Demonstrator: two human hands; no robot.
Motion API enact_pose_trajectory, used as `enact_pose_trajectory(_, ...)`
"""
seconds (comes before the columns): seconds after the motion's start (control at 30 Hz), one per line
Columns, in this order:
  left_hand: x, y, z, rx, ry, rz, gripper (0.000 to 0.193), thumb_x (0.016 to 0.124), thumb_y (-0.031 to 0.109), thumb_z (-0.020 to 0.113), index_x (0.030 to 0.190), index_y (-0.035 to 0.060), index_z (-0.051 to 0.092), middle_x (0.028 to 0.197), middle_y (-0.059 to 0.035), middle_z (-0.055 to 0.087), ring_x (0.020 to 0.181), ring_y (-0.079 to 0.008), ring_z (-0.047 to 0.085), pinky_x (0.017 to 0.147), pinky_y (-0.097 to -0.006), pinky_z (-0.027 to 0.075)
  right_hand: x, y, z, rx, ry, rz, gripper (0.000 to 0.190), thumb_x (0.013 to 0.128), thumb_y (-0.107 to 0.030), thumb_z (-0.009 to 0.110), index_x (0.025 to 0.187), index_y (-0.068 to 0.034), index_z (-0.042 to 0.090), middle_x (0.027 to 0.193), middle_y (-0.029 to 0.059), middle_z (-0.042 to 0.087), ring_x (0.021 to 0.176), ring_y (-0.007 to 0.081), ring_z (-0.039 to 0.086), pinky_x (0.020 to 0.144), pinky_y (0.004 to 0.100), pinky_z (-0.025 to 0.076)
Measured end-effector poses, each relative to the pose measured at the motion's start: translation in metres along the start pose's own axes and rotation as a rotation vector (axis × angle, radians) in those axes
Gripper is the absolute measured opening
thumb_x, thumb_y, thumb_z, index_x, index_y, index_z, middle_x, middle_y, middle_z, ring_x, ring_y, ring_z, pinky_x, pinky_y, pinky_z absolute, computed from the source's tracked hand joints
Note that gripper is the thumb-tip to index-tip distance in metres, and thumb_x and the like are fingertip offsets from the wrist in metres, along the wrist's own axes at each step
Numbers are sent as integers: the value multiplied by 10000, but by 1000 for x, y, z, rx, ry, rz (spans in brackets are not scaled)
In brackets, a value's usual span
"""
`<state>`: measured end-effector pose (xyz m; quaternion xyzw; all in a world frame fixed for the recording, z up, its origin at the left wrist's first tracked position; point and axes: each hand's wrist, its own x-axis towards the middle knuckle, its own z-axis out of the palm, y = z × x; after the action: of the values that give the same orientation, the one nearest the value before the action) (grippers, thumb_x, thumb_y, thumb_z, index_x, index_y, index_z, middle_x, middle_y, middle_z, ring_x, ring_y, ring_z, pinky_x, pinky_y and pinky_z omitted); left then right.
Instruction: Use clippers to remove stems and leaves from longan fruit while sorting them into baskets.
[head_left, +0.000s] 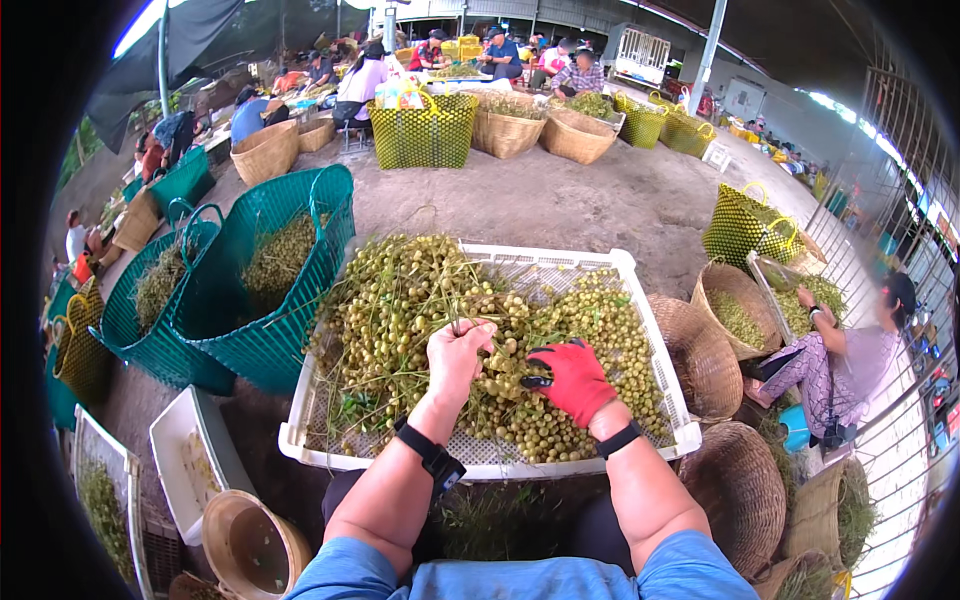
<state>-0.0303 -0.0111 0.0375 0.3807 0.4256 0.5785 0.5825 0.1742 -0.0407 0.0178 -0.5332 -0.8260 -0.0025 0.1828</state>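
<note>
A white perforated plastic tray (480, 471) in front of me holds a heap of small round yellow-green fruits (397, 300), many on thin stems. Pinched in my bare left hand (456, 358), above the middle of the heap, are several thin stems (454, 311) of a fruit bunch. My right hand (571, 381) wears a red glove with black fingertips. Its fingers curl at the fruits just right of my left hand, thumb apart from them; whether they grip any is unclear. Loose fruits (559, 442) without stems lie along the tray's near right part.
Green woven baskets (259, 330) with stemmed fruit stand close at left. Wicker baskets (731, 495) line the right side, beside a seated person (855, 352) working at another tray. A white box (199, 457) and a tan bucket (255, 544) sit lower left. Other people work farther back.
</note>
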Motion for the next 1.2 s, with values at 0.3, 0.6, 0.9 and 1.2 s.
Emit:
enact_pose_trajectory(0.3, -35, 21, 24, 171, -253, 111, 45, 846, 46, 671, 868, 13, 650, 706, 8, 626, 633, -54, 543, 600, -204, 441, 13, -34, -37, 545, 310, -156, 476, 723, -160, 780, 1166, -108, 613, 1106, 112, 651, 1086, 266, 586, 987, 401, 423)
enact_pose_trajectory(0.6, -14, -3, 16, -55, -132, 155, 45, 825, 66, 670, 855, 33, 667, 664, -35, 645, 507, -67, 537, 442, -202, 420, 13, 3, 15, 664, -70, 69, 230, 804, -191, 696, 1007, -91, 654, 955, 121, 678, 885, 293, 656, 778, 358, 512)
enact_pose_trajectory(0.9, -13, 4, -16, 15, 63, 20, 74, 842, 35, 629, 866, 35, 699, 682, -15, 653, 470, -55, 435, 416, -216, 329, 27, -3, 45, 450, 93, 2, 413, 772, -67, 666, 1179, -106, 608, 1106, 145, 652, 1022, 299, 634, 881, 369, 498)
enact_pose_trajectory(1.2, -15, -16, -1, 273, 162, 74, 130, 770, 222, 687, 799, 96, 689, 663, -43, 675, 607, -130, 649, 590, -302, 506, 8, 47, 45, -30, -15, 226, 285, 793, -198, 644, 1026, -35, 625, 929, 157, 648, 855, 311, 610, 749, 399, 473)
